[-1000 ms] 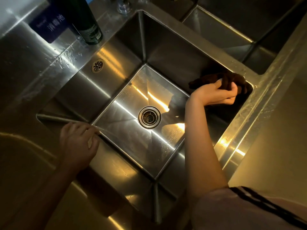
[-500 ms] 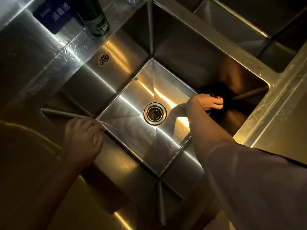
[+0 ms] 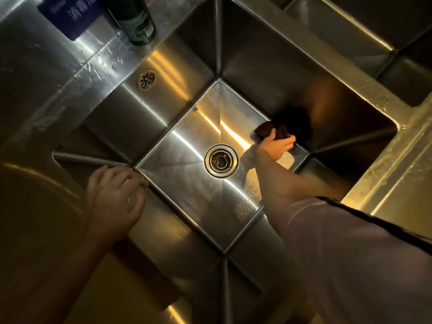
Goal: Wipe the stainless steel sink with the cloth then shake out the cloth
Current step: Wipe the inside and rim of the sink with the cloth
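Fingers of the right hand (image 3: 274,145) curl around a dark cloth (image 3: 284,129), seemingly pressed against the stainless steel sink (image 3: 177,141) floor, while the left hand (image 3: 114,197) rests loosely spread on the near rim.

The stainless steel counter (image 3: 39,94) carries everything here, with the sink (image 3: 187,118) sunk into it at the centre and a second basin (image 3: 364,22) cut in towards one o'clock. On its back ledge, at about eleven o'clock from the sink's drain (image 3: 221,160), a dark green bottle (image 3: 135,19) stands upright just beside a blue sign (image 3: 70,14). At eight o'clock from the drain the left hand (image 3: 114,197) rests on the counter at the basin's edge
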The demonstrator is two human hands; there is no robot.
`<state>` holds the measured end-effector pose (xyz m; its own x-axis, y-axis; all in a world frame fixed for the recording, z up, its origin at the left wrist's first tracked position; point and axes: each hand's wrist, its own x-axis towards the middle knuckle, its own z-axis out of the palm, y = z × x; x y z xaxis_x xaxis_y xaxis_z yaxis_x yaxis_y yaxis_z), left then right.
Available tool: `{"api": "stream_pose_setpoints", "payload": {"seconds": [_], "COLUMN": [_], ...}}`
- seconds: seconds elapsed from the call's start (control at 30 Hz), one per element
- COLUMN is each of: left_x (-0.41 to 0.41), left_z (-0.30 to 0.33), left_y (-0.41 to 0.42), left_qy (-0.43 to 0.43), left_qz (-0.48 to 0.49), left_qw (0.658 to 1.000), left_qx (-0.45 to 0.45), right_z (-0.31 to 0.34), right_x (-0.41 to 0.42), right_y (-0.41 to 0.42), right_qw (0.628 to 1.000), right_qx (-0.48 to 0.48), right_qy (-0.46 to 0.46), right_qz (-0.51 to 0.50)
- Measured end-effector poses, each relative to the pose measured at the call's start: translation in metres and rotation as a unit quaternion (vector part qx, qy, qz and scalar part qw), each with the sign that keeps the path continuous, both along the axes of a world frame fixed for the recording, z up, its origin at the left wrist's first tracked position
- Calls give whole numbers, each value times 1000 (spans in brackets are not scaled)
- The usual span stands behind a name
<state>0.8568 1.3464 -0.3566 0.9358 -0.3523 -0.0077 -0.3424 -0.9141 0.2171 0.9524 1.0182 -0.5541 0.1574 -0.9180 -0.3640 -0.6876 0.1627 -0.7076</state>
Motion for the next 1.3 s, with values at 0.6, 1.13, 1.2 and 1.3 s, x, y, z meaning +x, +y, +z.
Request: {"api": "stream_pose_setpoints", "payload": {"seconds": [0.6,1.13,1.2,1.3], "left_x": [-1,-2,-3,0], "left_z": [1,3,4,5], "left_y": [0,1,1,2], "left_qy": [-3,32,42,52], "left_qz": [12,27,34,23], "left_qw": [1000,999,998,998], "left_qx": [10,24,17,9], "right_z": [15,-29,-28,-26], "right_x": [35,61,81,107], "right_y": [35,37,49,65], "right_qw": [893,713,694,673], "right_qx": [-205,-134,-132,-122], "right_qy": [0,176,162,145], "right_qz": [401,666,689,715]}}
